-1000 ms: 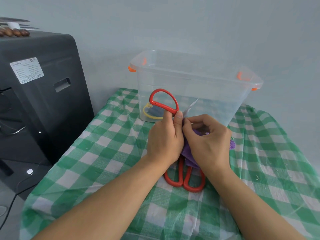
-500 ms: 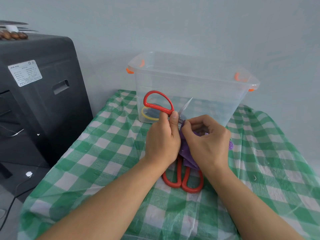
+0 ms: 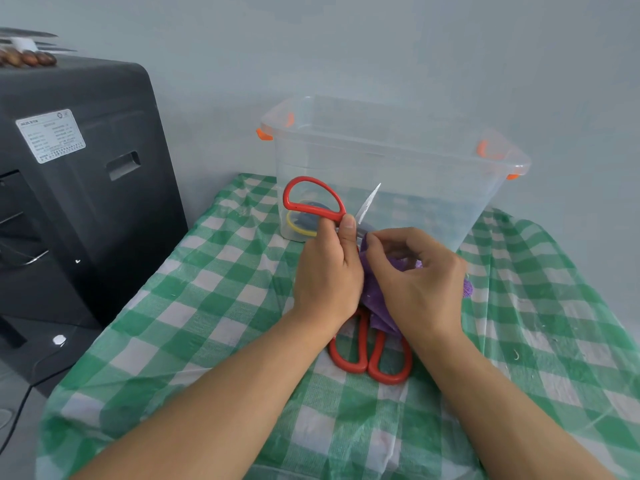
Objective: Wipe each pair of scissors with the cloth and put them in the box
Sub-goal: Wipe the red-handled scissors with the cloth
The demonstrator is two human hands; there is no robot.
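**Wiping the raised red scissors, box waiting just behind**

I have my left hand [image 3: 327, 271] curled round the red scissors [image 3: 313, 202] at the base of the handle loop, which stands above my fingertips — held up so the blade [image 3: 369, 202] is free to wipe. My right hand [image 3: 415, 275] pinches the purple cloth [image 3: 375, 299] just beside the left thumb, against the lower blade; the cloth hangs below both palms. A second red pair [image 3: 372, 355] lies on the checked tablecloth [image 3: 214, 306] under my wrists — next in line, I judge. The clear box [image 3: 398, 161] stands beyond my fingertips, within reach for the drop.
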